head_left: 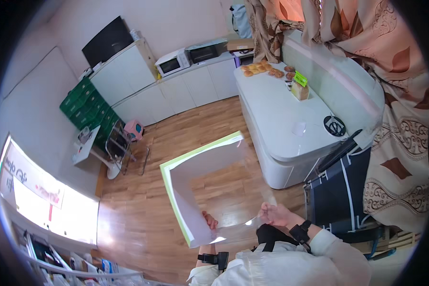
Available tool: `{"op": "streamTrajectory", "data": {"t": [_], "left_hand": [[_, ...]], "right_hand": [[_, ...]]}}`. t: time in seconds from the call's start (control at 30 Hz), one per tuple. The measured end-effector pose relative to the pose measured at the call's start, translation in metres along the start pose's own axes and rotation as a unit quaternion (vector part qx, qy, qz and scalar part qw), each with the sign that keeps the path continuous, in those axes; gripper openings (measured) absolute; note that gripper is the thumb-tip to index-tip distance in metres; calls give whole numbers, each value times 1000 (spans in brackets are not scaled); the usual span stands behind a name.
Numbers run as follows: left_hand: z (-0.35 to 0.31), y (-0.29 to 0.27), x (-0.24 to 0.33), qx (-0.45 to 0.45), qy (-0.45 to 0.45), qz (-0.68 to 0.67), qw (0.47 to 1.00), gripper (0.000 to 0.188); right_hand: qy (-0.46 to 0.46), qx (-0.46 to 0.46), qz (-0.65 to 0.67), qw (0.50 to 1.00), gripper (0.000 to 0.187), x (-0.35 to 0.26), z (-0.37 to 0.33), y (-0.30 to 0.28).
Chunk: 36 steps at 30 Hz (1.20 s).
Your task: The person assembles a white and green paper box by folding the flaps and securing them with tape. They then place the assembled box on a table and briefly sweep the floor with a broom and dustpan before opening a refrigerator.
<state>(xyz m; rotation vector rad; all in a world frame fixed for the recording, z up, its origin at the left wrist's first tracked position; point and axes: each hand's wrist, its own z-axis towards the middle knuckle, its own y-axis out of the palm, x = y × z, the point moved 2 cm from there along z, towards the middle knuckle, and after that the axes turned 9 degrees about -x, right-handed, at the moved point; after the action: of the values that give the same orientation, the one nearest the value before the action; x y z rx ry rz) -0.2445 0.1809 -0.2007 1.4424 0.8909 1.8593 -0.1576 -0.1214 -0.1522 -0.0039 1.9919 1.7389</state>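
Note:
In front of me hangs a large white paperboard box (180,205) with light green outer edges and a broad see-through middle, the floor showing through it. My left hand (209,220) is closed on its lower part near the left corner, fingers curled. At the lower right corner, beside the clear part, my right hand (275,214) has its fingers pinched together on the edge. The box is tilted, its upper right corner farthest from me. Dark bands circle both wrists.
To the right stands a white counter (281,124) with bread rolls (257,69), a bagged loaf (300,89) and a round black trivet-like object (334,126). A folding chair (124,148), green crates (86,105) and a pink stool (134,129) stand left. A microwave (172,62) sits behind.

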Motion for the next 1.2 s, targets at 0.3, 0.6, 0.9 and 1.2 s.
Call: {"op": "streamTrajectory", "data": {"t": [0.3, 0.6, 0.9, 1.2], "left_hand": [[237, -2, 36, 138, -174, 173, 960, 50], [458, -78, 51, 138, -138, 44, 980, 47], [807, -153, 20, -25, -260, 90, 961, 49], [1098, -110, -105, -167, -445, -8, 880, 47]], "right_hand": [[-39, -27, 53, 997, 17, -188, 178, -83], [-112, 22, 65, 991, 23, -372, 351, -152], [-367, 101, -132, 915, 20, -579, 446, -200], [-556, 165, -37, 814, 10, -731, 456, -313]]}}
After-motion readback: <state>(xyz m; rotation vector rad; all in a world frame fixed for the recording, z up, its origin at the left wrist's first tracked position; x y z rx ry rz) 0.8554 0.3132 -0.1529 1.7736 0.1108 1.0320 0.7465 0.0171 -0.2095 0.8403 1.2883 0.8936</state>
